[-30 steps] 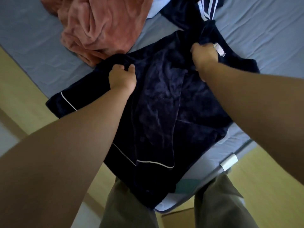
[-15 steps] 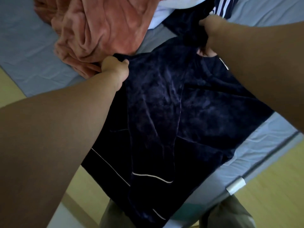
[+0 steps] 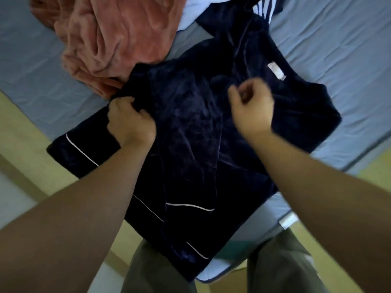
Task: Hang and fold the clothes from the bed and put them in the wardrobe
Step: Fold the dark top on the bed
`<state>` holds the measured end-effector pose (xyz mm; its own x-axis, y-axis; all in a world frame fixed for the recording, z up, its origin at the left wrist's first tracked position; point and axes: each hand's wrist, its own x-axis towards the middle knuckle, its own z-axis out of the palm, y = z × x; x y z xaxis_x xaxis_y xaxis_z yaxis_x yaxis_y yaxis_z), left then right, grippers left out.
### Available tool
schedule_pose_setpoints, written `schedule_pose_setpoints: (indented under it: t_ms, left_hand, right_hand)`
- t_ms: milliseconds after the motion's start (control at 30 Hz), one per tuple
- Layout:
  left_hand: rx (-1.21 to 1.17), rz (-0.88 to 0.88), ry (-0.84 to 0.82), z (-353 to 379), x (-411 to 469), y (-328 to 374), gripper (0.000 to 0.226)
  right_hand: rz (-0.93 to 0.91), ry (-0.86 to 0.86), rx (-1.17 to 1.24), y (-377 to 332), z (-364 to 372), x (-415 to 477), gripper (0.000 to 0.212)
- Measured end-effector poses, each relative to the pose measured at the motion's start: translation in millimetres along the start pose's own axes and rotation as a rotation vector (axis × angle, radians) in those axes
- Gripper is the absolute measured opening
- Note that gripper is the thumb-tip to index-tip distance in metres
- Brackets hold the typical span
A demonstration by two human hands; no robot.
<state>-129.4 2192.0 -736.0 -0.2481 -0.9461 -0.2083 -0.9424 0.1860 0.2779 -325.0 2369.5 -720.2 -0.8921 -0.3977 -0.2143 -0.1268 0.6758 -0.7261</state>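
Navy velvet garment (image 3: 190, 123), white-piped, lies spread on the bed (image 3: 338, 49), its hem overhanging the near edge. Left hand (image 3: 131, 121) grips bunched fabric at its left side. Right hand (image 3: 250, 111), blurred, hovers above it, fingers curled, holding nothing. Beyond lie a pink fleece (image 3: 116, 39) and a white-striped dark garment (image 3: 262, 9).

The place is a bedroom in a home. A bed (image 3: 342, 39) under a creased grey-blue sheet (image 3: 42, 81) fills most of the view, with everyday clothes on it. A navy velvet top (image 3: 190, 123) is spread flat, a pink fleece garment (image 3: 118, 39) is heaped beside it, and a striped garment (image 3: 262, 9) lies behind. Pale wood-look floor (image 3: 25, 127) borders the bed.
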Motion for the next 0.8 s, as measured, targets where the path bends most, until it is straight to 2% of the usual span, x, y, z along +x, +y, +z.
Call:
schedule_pose_setpoints:
  t_ms: [67,133,167,200,267,300,333,400,433,567,633,733,800]
  left_hand:
    - [-0.029,-0.290,-0.030,-3.9,-19.7,-21.7,0.051]
    - [-0.116,-0.522,-0.188,-1.8,-35.3,-41.4,0.058]
    - [-0.149,-0.538,-0.291,-0.1,-42.6,-48.6,0.061]
    - [-0.163,-0.503,-0.374,1.8,-48.2,-54.9,0.063]
    - [-0.175,-0.415,-0.443,4.6,-52.9,-62.6,0.064]
    - [-0.204,-0.396,-0.455,6.4,-52.6,-63.9,0.063]
    - [-0.255,-0.403,-0.468,8.2,-50.8,-64.2,0.062]
    - [-0.362,-0.455,-0.488,9.6,-46.1,-62.3,0.062]
    - [-0.389,-0.471,-0.493,9.5,-44.0,-61.5,0.062]
    - [-0.404,-0.513,-0.441,10.0,-40.1,-60.8,0.056]
    - [-0.391,-0.519,-0.410,11.4,-42.2,-59.2,0.051]
    - [-0.365,-0.553,-0.419,14.0,-49.1,-57.1,0.051]
    - [-0.259,-0.562,-0.392,13.4,-54.5,-52.3,0.052]
  right_hand:
    - [0.046,-0.117,-0.061,6.1,-3.6,-63.1,0.031]
    - [0.220,-0.264,-0.141,15.5,0.7,-116.9,0.033]
    - [0.370,-0.360,-0.164,21.0,3.7,-137.9,0.038]
    - [0.539,-0.483,-0.151,26.0,6.0,-154.5,0.053]
    - [0.790,-0.731,-0.025,34.8,13.5,-178.0,0.078]
    - [0.829,-0.834,0.018,37.7,17.0,-185.5,0.076]
    - [0.832,-0.901,0.039,40.2,19.0,-190.5,0.062]
    - [0.812,-0.882,0.052,48.0,18.5,-193.7,0.022]
    - [0.797,-0.834,0.060,50.7,15.0,-192.1,0.010]
    - [0.715,-0.585,-0.019,65.9,-7.7,-182.0,0.015]
    - [0.737,-0.537,-0.068,75.7,-16.8,-180.6,0.022]
    - [0.796,-0.644,-0.078,87.7,-18.3,-181.2,0.016]
    - [0.822,-0.761,-0.005,89.6,-17.7,-183.1,0.018]
